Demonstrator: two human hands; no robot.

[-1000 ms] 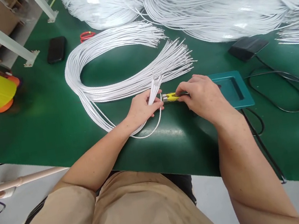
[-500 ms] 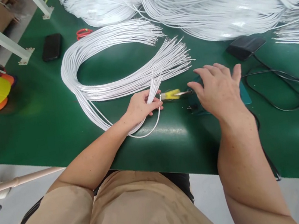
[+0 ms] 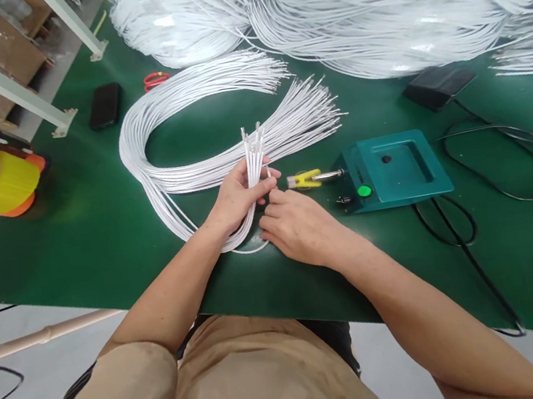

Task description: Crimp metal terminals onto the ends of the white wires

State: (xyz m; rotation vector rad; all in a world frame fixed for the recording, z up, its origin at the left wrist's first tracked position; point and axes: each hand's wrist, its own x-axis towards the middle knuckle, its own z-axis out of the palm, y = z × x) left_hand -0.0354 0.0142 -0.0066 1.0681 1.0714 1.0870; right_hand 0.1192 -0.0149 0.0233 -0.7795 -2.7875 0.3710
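Where the right hand hovered spread over the teal box-shaped device with a green button half a second ago, it now sits at centre frame, fingers pinched on a strand at the left hand's small bunch of white wires. Left hand stays closed around that bunch, tips raised upright. Yellow-handled probe lies released on the green counter, between hands and device. Large looped white wire bundle rests upper centre-left.
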